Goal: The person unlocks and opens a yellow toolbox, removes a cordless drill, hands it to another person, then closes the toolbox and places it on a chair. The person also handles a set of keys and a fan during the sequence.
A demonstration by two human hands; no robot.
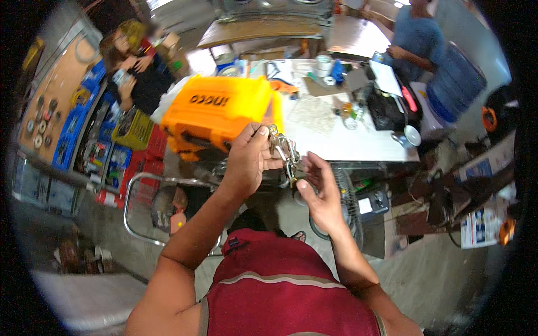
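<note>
A bunch of metal keys [287, 155] hangs in front of my chest, near the front edge of the white table [392, 152]. My left hand [250, 158] is closed on its upper end, the thumb pressed over a brass-coloured piece. Just right of the keys is my right hand [323, 195], its thumb and fingers apart and slightly curled. Its thumb tip comes close to the lowest keys; whether it touches them I cannot tell. A big yellow-orange tool case [216, 109] lies on the table beyond my left hand.
Papers, small bottles [352, 115], a black bag [386, 112] and a metal cup [408, 136] are on the table. A chrome-framed chair [128, 215] stands at left, a fan [352, 210] at right. Blue bins [73, 134] line the left. Two people stand across the table.
</note>
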